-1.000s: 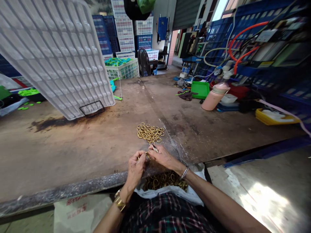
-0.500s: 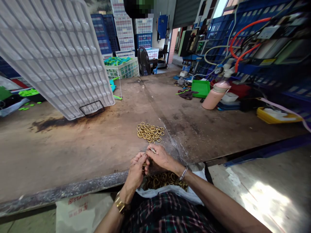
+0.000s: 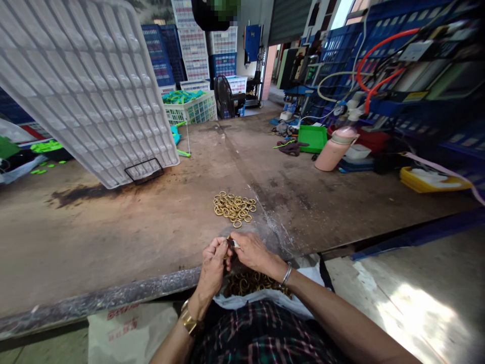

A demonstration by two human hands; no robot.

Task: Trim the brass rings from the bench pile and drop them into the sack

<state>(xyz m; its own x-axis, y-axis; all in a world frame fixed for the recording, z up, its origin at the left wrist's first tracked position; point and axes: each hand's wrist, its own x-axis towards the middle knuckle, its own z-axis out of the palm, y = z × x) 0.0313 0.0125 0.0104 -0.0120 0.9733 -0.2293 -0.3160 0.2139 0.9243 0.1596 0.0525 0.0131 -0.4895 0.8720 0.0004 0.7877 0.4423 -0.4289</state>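
Observation:
Above the table's front edge, my two hands meet with their fingertips close together. My left hand (image 3: 215,260) is closed in a pinch around a brass ring (image 3: 228,237), of which only a small piece shows. In my right hand (image 3: 253,251) the fingers are closed on a small dark-and-white tool (image 3: 234,244); its kind is hidden by the fingers. Just beyond the hands lies a pile of brass rings (image 3: 234,206) on the table. Below them, an open white bag (image 3: 257,297) on my lap holds many darker rings (image 3: 254,282).
A ribbed clear plastic tray (image 3: 94,96) leans upright at the left of the wooden table (image 3: 159,227). To the right stand a pink bottle (image 3: 335,150), a green tray (image 3: 312,138) and a yellow tray (image 3: 432,182). Stacked crates (image 3: 193,55) and a fan (image 3: 225,98) are behind.
My right hand has lowered slightly and turned, so more of the dark-and-white tool shows. One ring at the pile's near edge is now fully visible. My left hand has hardly moved.

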